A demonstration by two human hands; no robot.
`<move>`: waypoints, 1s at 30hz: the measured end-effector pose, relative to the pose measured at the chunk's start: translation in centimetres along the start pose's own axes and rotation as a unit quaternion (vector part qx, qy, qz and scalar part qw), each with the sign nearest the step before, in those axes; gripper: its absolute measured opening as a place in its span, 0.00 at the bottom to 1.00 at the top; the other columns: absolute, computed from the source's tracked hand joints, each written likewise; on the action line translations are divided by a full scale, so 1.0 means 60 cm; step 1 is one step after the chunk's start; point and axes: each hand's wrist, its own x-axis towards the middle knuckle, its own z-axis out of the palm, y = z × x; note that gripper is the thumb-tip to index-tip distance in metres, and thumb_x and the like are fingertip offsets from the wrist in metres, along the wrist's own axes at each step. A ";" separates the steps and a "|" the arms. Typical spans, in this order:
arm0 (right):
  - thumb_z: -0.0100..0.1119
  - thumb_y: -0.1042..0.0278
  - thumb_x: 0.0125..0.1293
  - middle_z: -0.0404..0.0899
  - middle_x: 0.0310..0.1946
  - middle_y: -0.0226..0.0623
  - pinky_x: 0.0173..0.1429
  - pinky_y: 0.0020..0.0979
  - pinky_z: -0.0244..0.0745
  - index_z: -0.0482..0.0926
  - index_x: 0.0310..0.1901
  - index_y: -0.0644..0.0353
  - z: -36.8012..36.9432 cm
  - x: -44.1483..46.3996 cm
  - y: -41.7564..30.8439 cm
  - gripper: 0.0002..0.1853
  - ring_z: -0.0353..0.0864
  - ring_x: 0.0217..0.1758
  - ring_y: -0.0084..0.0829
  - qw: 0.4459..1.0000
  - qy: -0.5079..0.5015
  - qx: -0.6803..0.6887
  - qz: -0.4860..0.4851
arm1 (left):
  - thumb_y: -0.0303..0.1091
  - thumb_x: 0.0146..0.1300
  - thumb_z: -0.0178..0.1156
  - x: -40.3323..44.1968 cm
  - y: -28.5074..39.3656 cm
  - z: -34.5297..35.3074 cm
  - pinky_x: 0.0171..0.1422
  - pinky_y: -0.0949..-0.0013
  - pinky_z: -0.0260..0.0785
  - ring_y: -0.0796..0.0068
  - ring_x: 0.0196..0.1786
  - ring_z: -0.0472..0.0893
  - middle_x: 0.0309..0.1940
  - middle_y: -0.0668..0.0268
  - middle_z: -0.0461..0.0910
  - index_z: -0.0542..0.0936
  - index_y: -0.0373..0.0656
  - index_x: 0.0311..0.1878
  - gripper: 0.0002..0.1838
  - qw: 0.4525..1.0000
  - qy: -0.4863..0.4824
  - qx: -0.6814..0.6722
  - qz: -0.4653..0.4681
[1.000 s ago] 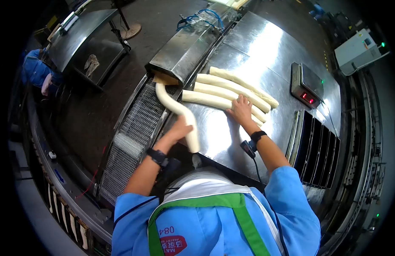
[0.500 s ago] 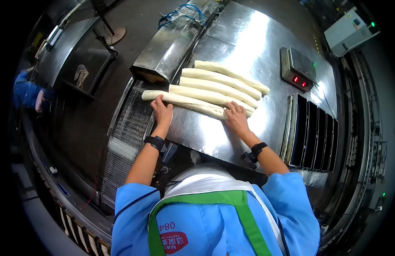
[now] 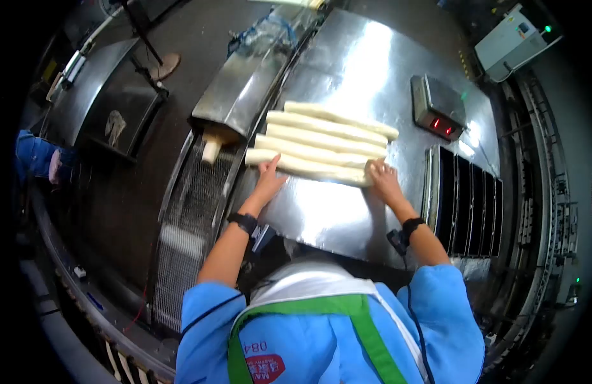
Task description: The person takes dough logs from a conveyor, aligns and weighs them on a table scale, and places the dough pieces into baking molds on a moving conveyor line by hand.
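Observation:
Several long pale dough rolls lie side by side on the steel table [image 3: 308, 214]. The nearest dough roll [image 3: 308, 168] lies against the others, with a hand at each end. My left hand [image 3: 268, 182] touches its left part, thumb and fingers around the near edge. At its right end is my right hand [image 3: 383, 179], its fingers curled over the dough. Another dough piece [image 3: 211, 151] pokes out of the metal housing [image 3: 235, 93] above the mesh conveyor belt [image 3: 193, 198].
A scale [image 3: 438, 109] with red digits stands at the right of the table. Black baking trays [image 3: 465, 198] sit at the near right. A metal side table [image 3: 94, 89] stands at the left, and a white control box [image 3: 510, 45] at the upper right.
The nearest roll came off the conveyor onto the table and has moved right, up against the other rolls. Both hands moved with it. A new dough end has emerged from the housing.

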 end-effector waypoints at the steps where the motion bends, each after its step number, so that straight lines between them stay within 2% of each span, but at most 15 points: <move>1: 0.63 0.67 0.37 0.53 0.57 0.39 0.53 0.43 0.57 0.65 0.49 0.48 0.003 0.007 0.008 0.31 0.58 0.57 0.40 0.997 0.015 0.081 0.003 | 0.25 0.44 0.59 0.020 -0.014 0.011 0.57 0.66 0.56 0.56 0.51 0.62 0.47 0.52 0.56 0.56 0.47 0.60 0.37 1.000 0.013 0.023 0.005; 3: 0.68 0.56 0.35 0.50 0.60 0.39 0.55 0.49 0.53 0.63 0.52 0.45 -0.007 0.019 0.006 0.38 0.51 0.61 0.43 0.993 -0.023 0.116 -0.005 | 0.23 0.44 0.59 0.030 -0.014 0.012 0.58 0.65 0.55 0.55 0.52 0.61 0.48 0.53 0.56 0.59 0.50 0.59 0.36 0.999 0.018 0.010 0.029; 5: 0.66 0.50 0.36 0.50 0.60 0.41 0.56 0.54 0.50 0.65 0.50 0.46 -0.048 0.011 0.006 0.35 0.47 0.62 0.46 0.985 -0.041 0.165 0.002 | 0.24 0.44 0.59 0.017 0.004 0.028 0.58 0.64 0.55 0.56 0.52 0.61 0.47 0.55 0.57 0.60 0.52 0.58 0.35 0.999 0.026 0.014 0.031; 7: 0.63 0.48 0.39 0.53 0.58 0.43 0.57 0.53 0.49 0.67 0.47 0.47 -0.072 0.003 0.000 0.31 0.48 0.61 0.48 0.988 -0.011 0.154 -0.010 | 0.26 0.45 0.58 0.012 0.001 0.035 0.57 0.66 0.57 0.57 0.51 0.63 0.47 0.55 0.60 0.62 0.50 0.56 0.31 0.997 0.046 0.021 0.057; 8: 0.63 0.49 0.40 0.54 0.57 0.44 0.57 0.50 0.50 0.67 0.46 0.48 -0.080 0.007 -0.005 0.29 0.50 0.60 0.48 0.989 -0.008 0.149 -0.014 | 0.28 0.47 0.56 0.013 -0.001 0.028 0.52 0.66 0.60 0.58 0.48 0.67 0.43 0.54 0.66 0.63 0.49 0.55 0.28 0.995 0.083 0.014 0.062; 10: 0.62 0.49 0.41 0.57 0.52 0.44 0.56 0.46 0.51 0.68 0.45 0.48 -0.103 0.006 -0.014 0.28 0.53 0.57 0.46 0.989 0.010 0.147 -0.033 | 0.29 0.48 0.53 0.006 0.017 -0.013 0.42 0.63 0.65 0.56 0.39 0.73 0.29 0.56 0.74 0.65 0.47 0.53 0.25 0.990 0.135 -0.033 -0.031; 12: 0.60 0.46 0.42 0.58 0.51 0.44 0.54 0.44 0.52 0.68 0.46 0.48 -0.107 -0.006 -0.021 0.28 0.55 0.55 0.45 0.988 0.011 0.151 -0.030 | 0.29 0.50 0.50 -0.015 0.029 -0.066 0.46 0.61 0.63 0.55 0.45 0.69 0.38 0.54 0.72 0.64 0.45 0.53 0.23 0.968 0.221 0.093 -0.072; 14: 0.59 0.45 0.43 0.59 0.51 0.44 0.53 0.43 0.53 0.68 0.46 0.48 -0.120 -0.013 -0.020 0.28 0.56 0.54 0.44 0.988 0.006 0.152 -0.028 | 0.28 0.50 0.49 -0.028 0.018 -0.097 0.54 0.59 0.57 0.56 0.53 0.63 0.48 0.54 0.67 0.63 0.42 0.53 0.23 0.894 0.376 0.239 -0.054; 15: 0.57 0.43 0.44 0.59 0.50 0.44 0.52 0.42 0.53 0.68 0.47 0.48 -0.124 -0.019 -0.024 0.29 0.57 0.52 0.43 0.988 -0.006 0.154 -0.021 | 0.29 0.50 0.50 -0.027 -0.010 -0.116 0.57 0.58 0.53 0.57 0.56 0.60 0.50 0.55 0.64 0.62 0.40 0.54 0.25 0.879 0.384 0.271 -0.077; 17: 0.57 0.43 0.44 0.60 0.50 0.44 0.52 0.41 0.53 0.69 0.47 0.48 -0.116 -0.027 -0.030 0.29 0.58 0.51 0.43 0.987 0.011 0.159 -0.005 | 0.31 0.49 0.53 -0.023 -0.098 -0.145 0.60 0.57 0.49 0.58 0.58 0.58 0.53 0.55 0.62 0.60 0.39 0.55 0.27 0.869 0.358 0.320 -0.119; 19: 0.57 0.44 0.45 0.61 0.49 0.44 0.51 0.41 0.53 0.70 0.45 0.49 -0.122 -0.030 -0.040 0.27 0.59 0.51 0.42 0.985 0.030 0.172 0.001 | 0.33 0.49 0.54 -0.035 -0.096 -0.165 0.59 0.57 0.51 0.59 0.57 0.59 0.52 0.56 0.63 0.59 0.38 0.55 0.29 0.887 0.266 0.328 -0.185; 22: 0.57 0.46 0.45 0.61 0.48 0.44 0.51 0.41 0.53 0.71 0.43 0.51 -0.137 -0.028 -0.047 0.24 0.59 0.50 0.42 0.983 0.024 0.180 0.018 | 0.33 0.49 0.55 -0.045 -0.089 -0.168 0.57 0.55 0.54 0.59 0.56 0.61 0.51 0.57 0.64 0.59 0.38 0.55 0.29 0.881 0.242 0.348 -0.209; 25: 0.58 0.49 0.45 0.61 0.48 0.45 0.51 0.43 0.53 0.71 0.42 0.52 -0.145 -0.018 -0.056 0.23 0.59 0.51 0.43 0.982 -0.038 0.182 0.043 | 0.34 0.47 0.57 -0.050 -0.078 -0.169 0.54 0.54 0.57 0.58 0.53 0.64 0.49 0.57 0.65 0.60 0.39 0.54 0.30 0.872 0.256 0.374 -0.186; 29: 0.60 0.50 0.43 0.61 0.47 0.44 0.49 0.43 0.55 0.71 0.39 0.51 -0.130 -0.026 -0.069 0.22 0.58 0.52 0.43 0.988 0.029 0.152 0.024 | 0.34 0.45 0.61 -0.098 -0.075 -0.178 0.51 0.56 0.59 0.57 0.50 0.65 0.45 0.56 0.67 0.62 0.39 0.51 0.29 0.875 0.248 0.362 -0.204; 30: 0.60 0.50 0.43 0.60 0.49 0.45 0.51 0.44 0.55 0.70 0.39 0.51 -0.119 -0.031 -0.071 0.22 0.57 0.54 0.44 0.984 0.000 0.176 0.026 | 0.34 0.44 0.61 -0.114 -0.095 -0.187 0.51 0.57 0.60 0.56 0.49 0.66 0.44 0.56 0.68 0.63 0.39 0.50 0.29 0.889 0.239 0.354 -0.166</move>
